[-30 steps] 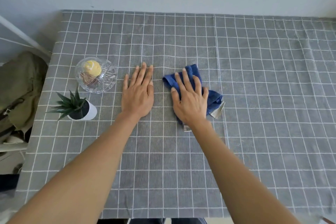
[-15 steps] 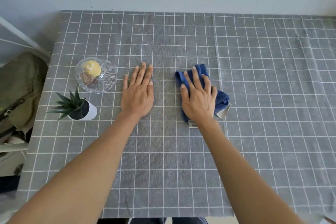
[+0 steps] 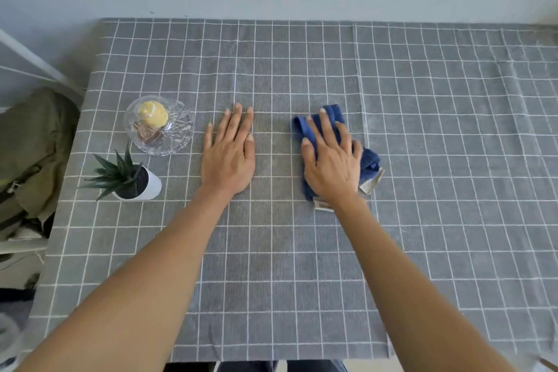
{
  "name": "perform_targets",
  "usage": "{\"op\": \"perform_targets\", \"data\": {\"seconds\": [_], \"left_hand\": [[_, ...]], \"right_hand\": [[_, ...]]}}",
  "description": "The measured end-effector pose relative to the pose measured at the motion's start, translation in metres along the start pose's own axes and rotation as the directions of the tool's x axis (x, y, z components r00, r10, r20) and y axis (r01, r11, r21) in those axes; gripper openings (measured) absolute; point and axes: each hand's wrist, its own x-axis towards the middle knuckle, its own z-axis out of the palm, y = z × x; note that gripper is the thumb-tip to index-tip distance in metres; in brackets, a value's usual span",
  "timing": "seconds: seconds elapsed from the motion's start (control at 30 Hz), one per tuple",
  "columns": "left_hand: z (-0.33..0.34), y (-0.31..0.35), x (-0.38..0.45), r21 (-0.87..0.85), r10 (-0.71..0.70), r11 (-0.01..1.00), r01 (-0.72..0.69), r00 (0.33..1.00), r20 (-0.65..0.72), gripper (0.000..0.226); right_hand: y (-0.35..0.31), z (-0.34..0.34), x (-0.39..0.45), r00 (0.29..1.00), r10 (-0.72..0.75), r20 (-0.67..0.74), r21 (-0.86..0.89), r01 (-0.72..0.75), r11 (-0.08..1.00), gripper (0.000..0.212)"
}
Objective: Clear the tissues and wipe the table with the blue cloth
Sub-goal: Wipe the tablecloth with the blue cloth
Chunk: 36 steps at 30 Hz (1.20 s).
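The blue cloth (image 3: 370,161), bunched with a grey underside showing at its near edge, lies on the grey checked tablecloth (image 3: 453,130) a little right of centre. My right hand (image 3: 330,160) presses flat on the cloth with straight fingers, covering most of it. My left hand (image 3: 231,154) rests flat on the tablecloth to the left, a hand's width from the cloth, holding nothing. No tissues are in view.
A clear glass dish (image 3: 159,125) with a yellow object inside stands left of my left hand. A small succulent in a white pot (image 3: 129,178) sits in front of it. An olive bag (image 3: 27,154) lies off the table's left edge; a wall runs behind.
My right hand has slid the blue cloth to the right, away from my left hand. The left hand has stayed in place.
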Motion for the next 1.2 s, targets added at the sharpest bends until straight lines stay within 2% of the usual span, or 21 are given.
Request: {"op": "perform_targets", "data": {"seconds": [0.1,0.23,0.33,0.57,0.73,0.8,0.9,1.07,1.2], "left_hand": [[0.001,-0.001,0.0,-0.004,0.001,1.0,-0.001,1.0,0.009,0.053],[0.002,-0.002,0.001,0.009,0.002,1.0,-0.002,1.0,0.007,0.053],[0.002,-0.003,0.001,0.012,0.001,1.0,-0.001,1.0,0.001,0.053],[0.002,-0.002,0.001,0.029,0.001,1.0,-0.001,1.0,-0.005,0.054],[0.001,-0.002,0.0,0.01,0.004,1.0,-0.004,1.0,-0.02,0.053],[0.001,-0.002,0.0,0.001,0.002,1.0,-0.002,1.0,-0.025,0.052],[0.002,-0.003,0.0,0.012,0.017,1.0,-0.017,0.999,-0.027,0.052],[0.004,-0.004,0.001,0.016,0.017,1.0,-0.016,1.0,-0.026,0.053],[0.005,-0.004,0.002,0.033,0.008,0.999,-0.008,1.0,-0.022,0.053]], "right_hand": [[0.035,-0.008,0.007,0.99,0.139,-0.037,-0.025,-0.14,0.99,0.054],[0.086,-0.024,0.009,0.938,0.336,-0.083,-0.011,-0.338,0.941,0.057],[0.093,-0.026,0.01,0.913,0.399,-0.088,0.015,-0.4,0.917,0.054],[0.053,-0.019,0.011,0.945,0.323,-0.052,0.03,-0.322,0.946,0.052],[-0.016,0.002,-0.003,0.999,0.02,0.039,0.016,-0.021,1.0,0.053],[-0.015,0.004,-0.008,0.999,-0.03,0.044,0.005,0.03,1.0,0.052],[0.021,-0.006,-0.005,0.999,0.041,0.025,-0.008,-0.041,0.999,0.054],[0.09,-0.028,-0.006,0.946,0.318,-0.056,-0.011,-0.319,0.948,0.057],[0.078,-0.025,-0.001,0.931,0.361,-0.047,0.018,-0.36,0.933,0.054]]}}
